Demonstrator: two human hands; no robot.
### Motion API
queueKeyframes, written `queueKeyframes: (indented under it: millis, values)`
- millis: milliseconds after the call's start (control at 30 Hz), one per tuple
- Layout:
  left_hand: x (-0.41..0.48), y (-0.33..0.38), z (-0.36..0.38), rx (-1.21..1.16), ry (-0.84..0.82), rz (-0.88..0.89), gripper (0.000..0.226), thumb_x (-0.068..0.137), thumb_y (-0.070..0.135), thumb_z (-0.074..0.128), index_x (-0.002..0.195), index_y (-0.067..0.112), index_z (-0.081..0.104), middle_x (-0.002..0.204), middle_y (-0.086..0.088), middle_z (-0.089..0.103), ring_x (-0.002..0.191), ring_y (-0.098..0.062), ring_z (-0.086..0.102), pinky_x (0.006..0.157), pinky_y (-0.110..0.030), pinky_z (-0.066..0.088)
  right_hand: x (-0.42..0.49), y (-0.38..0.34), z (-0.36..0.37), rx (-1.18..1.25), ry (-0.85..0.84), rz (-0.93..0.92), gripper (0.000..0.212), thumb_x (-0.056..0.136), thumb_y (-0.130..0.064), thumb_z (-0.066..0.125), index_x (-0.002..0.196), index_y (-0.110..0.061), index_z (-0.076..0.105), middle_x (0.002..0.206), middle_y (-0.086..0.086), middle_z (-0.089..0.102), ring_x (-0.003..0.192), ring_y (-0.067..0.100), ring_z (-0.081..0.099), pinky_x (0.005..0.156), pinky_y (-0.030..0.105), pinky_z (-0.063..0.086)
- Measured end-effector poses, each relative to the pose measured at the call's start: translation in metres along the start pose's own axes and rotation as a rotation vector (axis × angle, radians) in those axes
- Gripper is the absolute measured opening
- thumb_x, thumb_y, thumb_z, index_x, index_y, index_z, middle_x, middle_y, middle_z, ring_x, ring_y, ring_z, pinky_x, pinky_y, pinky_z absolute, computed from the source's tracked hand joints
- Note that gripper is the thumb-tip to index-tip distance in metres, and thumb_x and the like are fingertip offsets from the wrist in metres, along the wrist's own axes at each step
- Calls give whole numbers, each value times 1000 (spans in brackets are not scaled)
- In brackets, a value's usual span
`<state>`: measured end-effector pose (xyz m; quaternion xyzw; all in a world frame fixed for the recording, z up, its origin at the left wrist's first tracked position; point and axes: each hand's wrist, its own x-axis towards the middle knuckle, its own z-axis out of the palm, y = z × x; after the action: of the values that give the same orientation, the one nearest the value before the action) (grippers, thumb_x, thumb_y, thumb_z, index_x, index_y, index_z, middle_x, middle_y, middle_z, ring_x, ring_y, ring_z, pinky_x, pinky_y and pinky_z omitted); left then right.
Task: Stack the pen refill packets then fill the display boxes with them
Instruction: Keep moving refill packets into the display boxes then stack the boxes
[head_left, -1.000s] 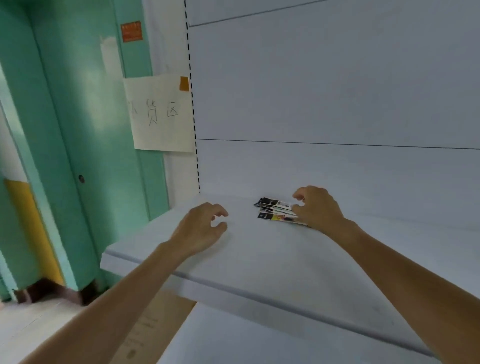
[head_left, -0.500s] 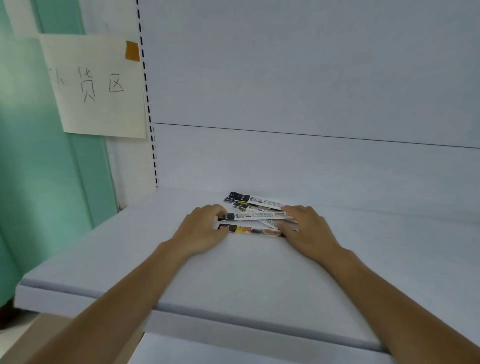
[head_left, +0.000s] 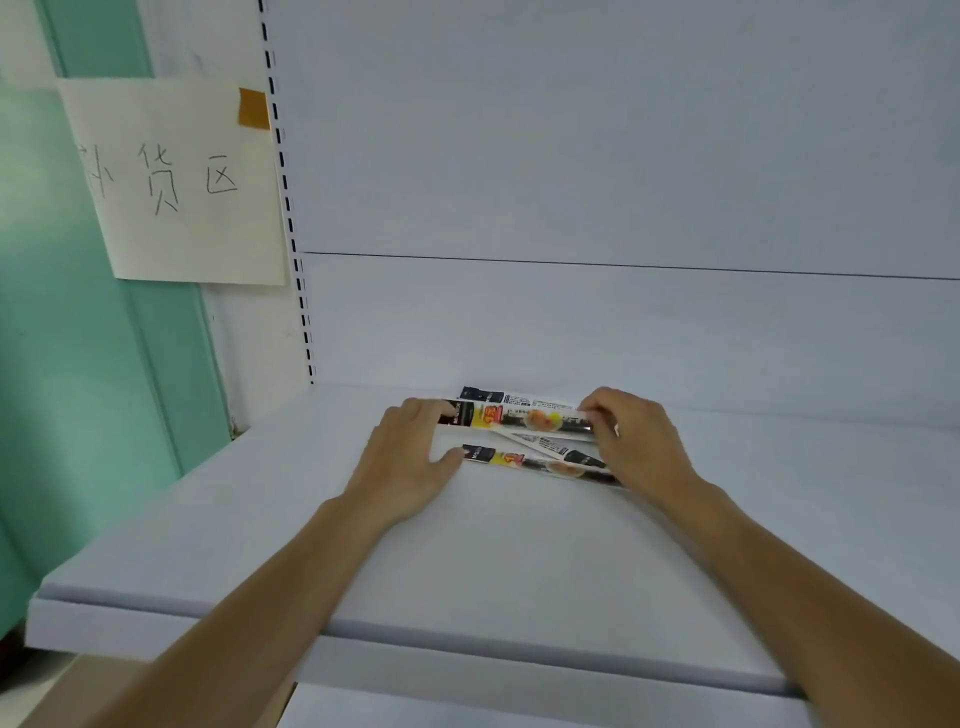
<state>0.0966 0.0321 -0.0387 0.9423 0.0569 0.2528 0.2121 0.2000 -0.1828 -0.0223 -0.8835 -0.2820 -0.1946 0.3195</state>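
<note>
Both hands are sitting farther apart along the packets than half a second ago, and one packet is now lying straight between them rather than in the loose fan. Palm down, the left hand (head_left: 405, 457) is stretching its relaxed fingers forward, fingertips (head_left: 441, 410) pressing on the left end of the long black and yellow plastic pen refill packet (head_left: 519, 417), while its thumb is spreading right toward the left end of the nearer black and yellow packet (head_left: 511, 460). Arching over the opposite end of that long packet, the right hand (head_left: 634, 441) is curling its fingers down and pinching it. Both forearms are reaching in from the lower corners and converging on the pile.

Behind the held packet, a white and black packet (head_left: 514, 397) is lying almost against the pale grey back panel (head_left: 571, 156). A white packet (head_left: 540, 442) is slanting between the two black and yellow ones.

All four are resting at the rear of the pale grey shelf board (head_left: 467, 561), with a broad stretch of board running from them to its front edge and more to the left edge. At the rear left corner a white slotted upright (head_left: 291, 234) is rising, and beside it a cream handwritten paper sign (head_left: 182, 182) is hanging by orange tape (head_left: 253, 108) against the teal wall (head_left: 78, 389)
</note>
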Motion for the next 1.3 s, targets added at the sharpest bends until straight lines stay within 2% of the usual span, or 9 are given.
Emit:
queueKeyframes:
  millis: [167,267,367,533,667,800,933,1133,1300]
  values:
    - [0,3,-4,72,20,70,47,91,33,51,136,29,38,145,8,29,133,-14,21,107,-30,21,-1,0,5,-94,-107,-9,17,88,-17,52,88,-17,69,94,0,65,94,20,53,81,33,42]
    - [-1,4,-1,109,-196,60,35,95,29,44,129,28,51,135,6,49,125,-17,40,103,-32,30,4,9,3,-60,-63,58,22,90,-22,51,106,-18,65,115,-1,61,111,18,47,92,33,38]
    - [-1,7,-2,99,-150,53,28,94,27,44,118,26,58,122,6,59,116,-17,46,100,-34,33,6,19,2,-106,-197,140,34,89,-26,55,123,-22,58,127,-1,58,119,18,46,98,33,37]
    - [0,8,-1,200,-273,173,48,98,37,36,144,31,26,153,13,21,141,-10,13,111,-28,13,7,24,3,-62,-222,149,28,86,-25,61,114,-22,65,107,-7,64,96,13,55,87,29,43]
    - [5,6,0,163,-418,53,47,99,42,28,146,36,22,153,12,23,142,-11,15,114,-29,13,4,17,2,-162,-174,86,18,92,-23,52,98,-20,68,98,-5,63,92,17,56,75,30,42]
    - [1,7,-1,88,-319,40,37,98,36,38,134,33,47,135,10,49,128,-14,39,104,-28,30,5,5,0,-54,-14,42,18,93,-17,45,89,-13,62,79,3,64,73,26,57,63,32,41]
    - [-2,8,-8,110,-3,-47,35,98,37,36,125,23,53,127,4,53,121,-18,44,100,-31,30,1,-11,1,-14,-117,-4,20,88,-12,47,95,-21,62,76,-5,61,60,12,51,57,25,37]
    - [0,0,-12,25,136,-210,34,99,30,34,124,15,50,131,-5,49,123,-24,39,101,-35,28,-2,-5,3,-118,-227,-92,19,92,-15,49,94,-17,67,99,-1,66,93,19,56,82,31,43]
    - [-2,8,-14,-268,179,-169,23,97,23,39,108,17,59,116,-3,56,105,-16,47,85,-24,31,-6,-9,-7,-246,-349,-206,34,87,-52,53,107,-27,65,103,-16,57,102,10,46,89,31,38]
